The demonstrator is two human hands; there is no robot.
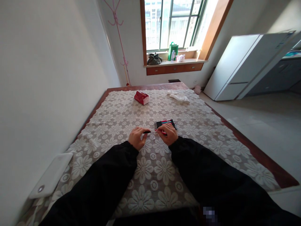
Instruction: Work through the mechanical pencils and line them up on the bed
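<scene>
1. Lace cloth (164, 171) with a white flower pattern covers a wide table (265, 160); the dark red-brown table edge shows bare along the right side and the far end. The left edge runs close to a white wall.
2. Left hand (137, 138) and right hand (169, 134) are both over the middle of the cloth, level with each other, a short gap between them. Black sleeves run back toward the camera.
3. A pen (154, 131) spans the gap, lying roughly level. Left fingers are clenched on its dark end; right fingers are pinched on the red and white end. The pen sits just above the cloth; contact with the cloth cannot be told.
4. A row of pens (165, 123), black and red, lies side by side on the cloth just beyond the right hand, touching or nearly touching its fingertips.
5. Open cloth lies to the left, right and near side of the hands.
6. Further off: a red box (141, 97) toward the far end, left of centre; a crumpled white cloth (180, 97) near the far right corner. Both are well apart from the hands.
7. A flat white device (53, 174) lies at the near left edge, against the wall.
8. Beyond the right edge: bare floor and a white fridge (244, 67). A window (174, 23) stands behind the far end.
</scene>
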